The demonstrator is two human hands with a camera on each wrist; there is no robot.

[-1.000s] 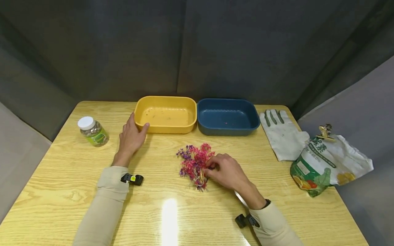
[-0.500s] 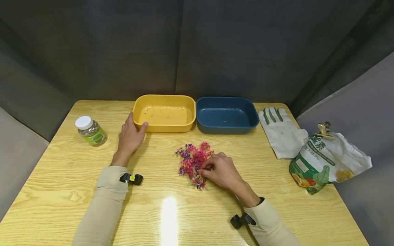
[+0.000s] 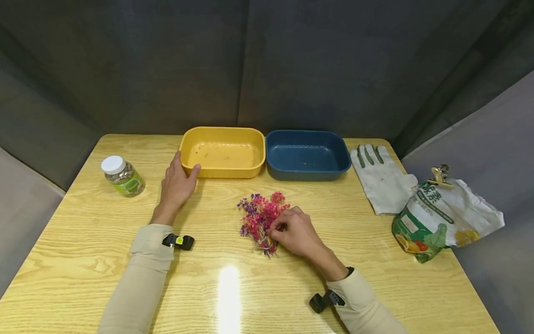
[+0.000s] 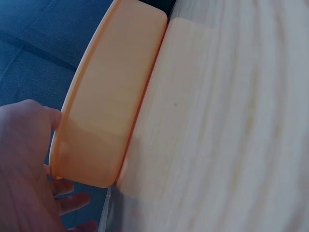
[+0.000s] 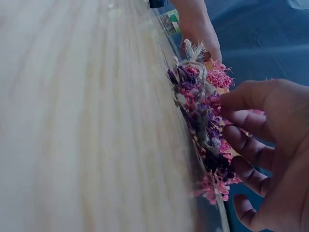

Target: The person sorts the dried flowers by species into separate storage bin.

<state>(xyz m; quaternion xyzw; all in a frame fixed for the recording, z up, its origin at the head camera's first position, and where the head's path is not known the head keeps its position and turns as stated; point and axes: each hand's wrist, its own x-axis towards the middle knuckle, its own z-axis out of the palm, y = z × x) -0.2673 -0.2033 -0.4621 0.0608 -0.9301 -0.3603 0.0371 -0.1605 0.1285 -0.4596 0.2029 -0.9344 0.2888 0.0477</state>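
Note:
A bunch of small pink and purple dried flowers (image 3: 259, 215), tied with pale twine (image 5: 202, 72), lies on the table. My right hand (image 3: 295, 232) is at its right side, thumb and forefinger pinching near the tied stems. The other right fingers (image 5: 248, 176) curl loosely beside the blossoms in the right wrist view. Farther left, my left hand (image 3: 177, 185) rests at the near-left corner of a yellow plastic tub (image 3: 227, 173). Its thumb touches the tub's front rim, while the fingers lie fairly straight along the left side. Small specks dot the tub's floor.
Beside the yellow tub stands a dark blue one (image 3: 308, 176). A white-lidded jar (image 3: 123, 177) is at the left. On the right are a white glove (image 3: 381, 183) and a green-white bag (image 3: 434, 218) with a bulldog clip (image 3: 440, 176). A dark curtain backs the table.
My right hand has shifted slightly left, and the stem end of the flower bunch has moved a little left with it. My left hand keeps its place at the yellow tub.

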